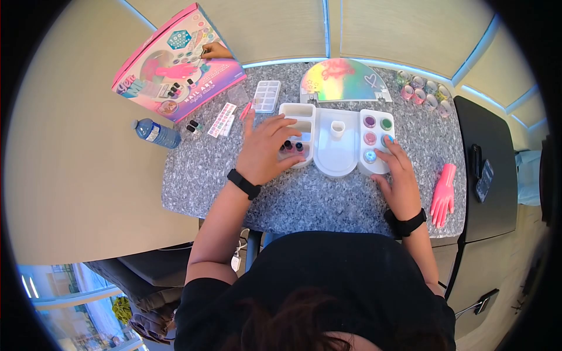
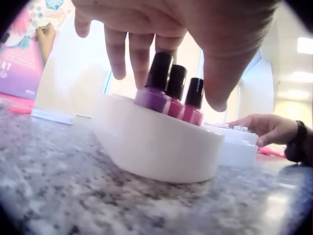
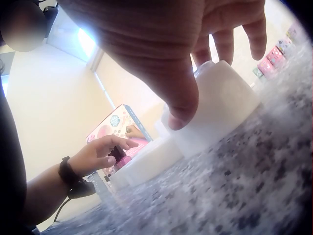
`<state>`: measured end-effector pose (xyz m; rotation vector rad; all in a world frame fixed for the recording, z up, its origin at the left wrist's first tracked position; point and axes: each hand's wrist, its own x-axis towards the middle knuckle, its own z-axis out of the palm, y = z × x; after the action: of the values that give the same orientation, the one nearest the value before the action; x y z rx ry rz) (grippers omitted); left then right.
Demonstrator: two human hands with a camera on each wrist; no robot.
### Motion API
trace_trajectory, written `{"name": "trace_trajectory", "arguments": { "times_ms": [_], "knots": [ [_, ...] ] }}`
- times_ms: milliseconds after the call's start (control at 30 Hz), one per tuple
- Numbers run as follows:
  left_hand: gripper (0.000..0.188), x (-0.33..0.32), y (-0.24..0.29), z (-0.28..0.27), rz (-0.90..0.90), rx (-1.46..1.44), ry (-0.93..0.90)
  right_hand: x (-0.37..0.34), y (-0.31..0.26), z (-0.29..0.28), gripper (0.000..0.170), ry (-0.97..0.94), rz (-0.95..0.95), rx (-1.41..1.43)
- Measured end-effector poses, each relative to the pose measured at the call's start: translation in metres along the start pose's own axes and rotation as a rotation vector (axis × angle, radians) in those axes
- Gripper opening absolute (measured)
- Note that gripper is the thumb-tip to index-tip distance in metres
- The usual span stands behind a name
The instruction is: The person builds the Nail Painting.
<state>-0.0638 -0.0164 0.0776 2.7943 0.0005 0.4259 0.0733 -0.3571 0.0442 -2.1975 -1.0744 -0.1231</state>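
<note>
A white tray set stands on the speckled table, its middle part (image 1: pixel 335 153) holding a small white cup (image 1: pixel 338 129). My left hand (image 1: pixel 264 146) spreads over the left compartment part (image 2: pixel 161 142), fingers loosely bent around several polish bottles (image 2: pixel 168 93) with black caps; whether it touches them I cannot tell. At the right part (image 3: pixel 215 105), with its round pots of purple (image 1: pixel 369 121), green, pink and blue, my right hand (image 1: pixel 400 186) lies along the side, fingers relaxed, fingertips over the blue pots, thumb near the front edge.
Behind stand a holographic half-round panel (image 1: pixel 339 82), a divided clear case (image 1: pixel 267 96) and several small jars (image 1: pixel 430 93). Leftward are a large box (image 1: pixel 178 67), a water bottle (image 1: pixel 157 133), two small bottles and sticker sheets (image 1: pixel 222 119). A pink model hand (image 1: pixel 443 196) lies far right.
</note>
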Motion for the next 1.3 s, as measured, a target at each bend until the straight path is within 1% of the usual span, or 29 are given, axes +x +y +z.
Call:
{"name": "trace_trajectory", "arguments": {
  "times_ms": [100,200,300,433,500,533,600,667,733,767,800,833,867,933,1033,1133,1167,1200,1233,1267,1300],
  "knots": [
    [0.034,0.0,-0.001,0.014,0.048,0.052,0.031,0.0,0.0,0.0,0.065,-0.001,-0.001,0.003],
    [0.035,0.001,-0.005,0.02,0.083,0.123,0.046,0.0,0.001,0.001,0.065,-0.001,-0.001,0.002],
    [0.035,0.0,-0.006,0.018,0.067,0.177,0.046,0.0,0.0,0.0,0.065,0.0,0.002,0.001],
    [0.042,0.0,0.0,0.002,0.067,0.112,0.054,0.0,-0.001,0.0,0.064,0.001,0.008,-0.001],
    [0.049,-0.003,-0.005,-0.014,-0.003,0.065,0.19,0.0,-0.001,0.0,0.063,-0.002,0.012,0.021],
    [0.049,-0.008,-0.016,-0.022,-0.007,0.074,0.189,0.0,-0.001,0.0,0.062,-0.006,0.018,0.035],
    [0.049,-0.018,-0.052,-0.041,-0.198,0.18,0.397,-0.001,0.0,0.001,0.062,-0.014,0.028,0.048],
    [0.048,-0.033,-0.092,-0.052,-0.423,0.2,0.542,-0.001,-0.001,0.001,0.062,-0.023,0.042,0.056],
    [0.049,-0.043,-0.118,-0.065,-0.621,0.355,0.526,-0.002,-0.002,0.001,0.061,-0.024,0.039,0.018],
    [0.049,-0.051,-0.138,-0.065,-0.623,0.358,0.525,-0.002,-0.003,0.0,0.061,-0.025,0.038,0.021],
    [0.049,-0.062,-0.16,-0.06,-0.73,0.393,0.488,-0.002,-0.004,-0.001,0.061,-0.037,0.038,-0.029],
    [0.048,-0.063,-0.164,-0.061,-0.836,0.426,0.451,-0.001,-0.005,-0.002,0.061,-0.048,0.037,-0.079],
    [0.048,-0.065,-0.167,-0.061,-0.837,0.428,0.452,-0.001,-0.005,-0.002,0.061,-0.048,0.035,-0.077],
    [0.043,-0.066,-0.17,-0.061,-1.04,0.593,0.163,-0.002,-0.005,-0.003,0.061,-0.063,0.046,-0.144],
    [0.039,-0.073,-0.192,-0.049,-1.02,0.607,0.193,-0.001,-0.008,-0.004,0.062,-0.064,0.056,-0.145],
    [0.038,-0.081,-0.194,-0.042,-1.038,0.582,0.193,-0.002,-0.007,-0.005,0.063,-0.061,0.044,-0.166],
    [0.034,-0.08,-0.18,-0.043,-1.031,0.59,0.211,-0.002,-0.006,-0.005,0.063,-0.057,0.051,-0.168],
    [0.034,-0.078,-0.164,-0.041,-1.022,0.59,0.211,-0.001,-0.005,-0.004,0.063,-0.048,0.047,-0.109],
    [0.032,-0.073,-0.135,-0.039,-0.914,0.676,0.296,-0.001,-0.004,-0.004,0.064,-0.04,0.039,-0.05],
    [0.029,-0.065,-0.105,-0.038,-0.804,0.76,0.388,-0.001,-0.004,-0.004,0.064,-0.031,0.035,-0.052],
    [0.027,-0.053,-0.071,-0.039,-0.719,0.663,0.425,-0.002,-0.005,-0.004,0.064,-0.044,0.06,-0.01]
  ]
}}
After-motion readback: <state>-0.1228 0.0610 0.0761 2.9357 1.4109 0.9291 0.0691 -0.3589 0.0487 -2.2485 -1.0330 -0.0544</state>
